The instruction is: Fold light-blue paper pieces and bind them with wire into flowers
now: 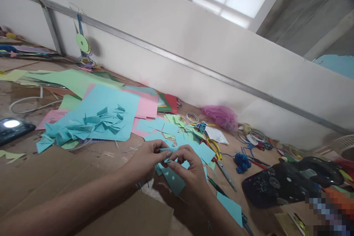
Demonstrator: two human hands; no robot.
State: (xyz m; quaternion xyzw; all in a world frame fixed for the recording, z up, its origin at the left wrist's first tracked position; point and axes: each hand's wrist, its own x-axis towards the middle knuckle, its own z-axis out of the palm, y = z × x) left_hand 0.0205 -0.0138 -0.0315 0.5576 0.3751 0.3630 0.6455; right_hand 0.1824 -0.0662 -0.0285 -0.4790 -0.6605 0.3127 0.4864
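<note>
Between both hands is a small piece of folded light-blue paper (169, 150). My left hand (155, 155) pinches its left side with thumb and fingers. On the other side, my right hand (186, 162) is closed on it, fingertips curled and thumb beneath. Several light-blue paper squares (173, 180) lie under and around the hands. To the left, a pile of folded blue paper cranes (105, 121) rests on a large blue sheet (113, 97). Scissors with yellow and red handles (225, 173) lie just right of my right hand.
Pink sheets (148, 104) and green sheets (74, 79) lie along the wall. Brown cardboard (41, 188) covers the front left; a phone (13, 131) sits at the left edge. Blue yarn (242, 162), a pink plastic bag (221, 117) and a black device (273, 184) occupy the right.
</note>
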